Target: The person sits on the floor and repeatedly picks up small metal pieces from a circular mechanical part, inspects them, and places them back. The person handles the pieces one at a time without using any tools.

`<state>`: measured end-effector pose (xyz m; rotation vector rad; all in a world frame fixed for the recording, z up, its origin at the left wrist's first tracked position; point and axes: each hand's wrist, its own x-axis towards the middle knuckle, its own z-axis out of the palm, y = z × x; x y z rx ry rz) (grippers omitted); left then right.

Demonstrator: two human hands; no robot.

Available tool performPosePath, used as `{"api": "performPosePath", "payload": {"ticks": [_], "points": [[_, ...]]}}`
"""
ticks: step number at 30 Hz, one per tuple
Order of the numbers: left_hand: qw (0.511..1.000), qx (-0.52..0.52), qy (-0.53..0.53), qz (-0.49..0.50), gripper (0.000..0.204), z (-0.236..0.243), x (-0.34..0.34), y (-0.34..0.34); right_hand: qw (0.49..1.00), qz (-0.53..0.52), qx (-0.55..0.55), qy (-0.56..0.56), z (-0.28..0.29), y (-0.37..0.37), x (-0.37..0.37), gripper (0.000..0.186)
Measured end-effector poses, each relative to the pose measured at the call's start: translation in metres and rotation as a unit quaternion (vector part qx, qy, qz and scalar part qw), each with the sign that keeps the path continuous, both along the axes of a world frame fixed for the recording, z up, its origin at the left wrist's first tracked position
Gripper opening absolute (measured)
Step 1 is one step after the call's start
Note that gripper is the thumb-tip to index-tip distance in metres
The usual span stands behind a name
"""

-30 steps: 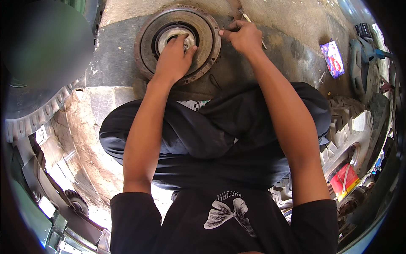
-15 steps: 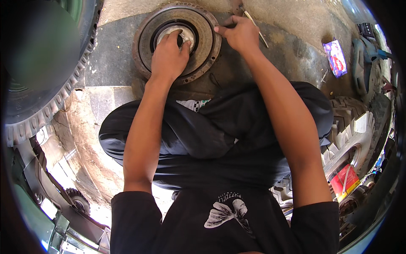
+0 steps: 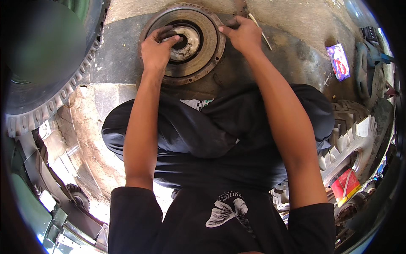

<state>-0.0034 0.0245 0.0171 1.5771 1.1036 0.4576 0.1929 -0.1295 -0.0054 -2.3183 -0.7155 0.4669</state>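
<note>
Brown metal disc (image 3: 205, 42) (just one) lies under left hand (image 3: 156, 50), fingers parted; right hand (image 3: 246, 36), fingers unclear.

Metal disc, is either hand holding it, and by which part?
The right hand seems to touch the metal disc at its outer rim; the left hand is over it, near its hub. Whether either grips cannot be told.

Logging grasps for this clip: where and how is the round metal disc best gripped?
Probably by its outer rim, approached from left and right together: the round metal disc lies flat, its circular outline offers opposed holds, and the right hand is at that rim.
</note>
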Motion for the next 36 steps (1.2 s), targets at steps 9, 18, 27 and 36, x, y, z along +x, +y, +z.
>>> {"api": "performPosePath", "payload": {"ticks": [9,18,27,36], "points": [[0.985,-0.146,-0.091,-0.005,0.04,0.013,0.008,-0.01,1.0,-0.006,-0.013,0.008,0.002,0.001,0.006,0.045],[0.985,-0.128,-0.113,0.013,0.033,0.016,0.011,-0.011,0.998,-0.028,0.042,0.023,-0.001,0.003,-0.001,0.041],[0.98,-0.142,-0.134,0.038,0.031,0.019,0.013,-0.017,0.998,-0.034,0.034,-0.028,-0.011,0.003,0.003,0.044],[0.997,0.016,-0.07,-0.01,0.028,0.001,0.011,-0.01,0.999,-0.032,0.026,-0.023,-0.003,0.006,-0.005,0.044]]}}
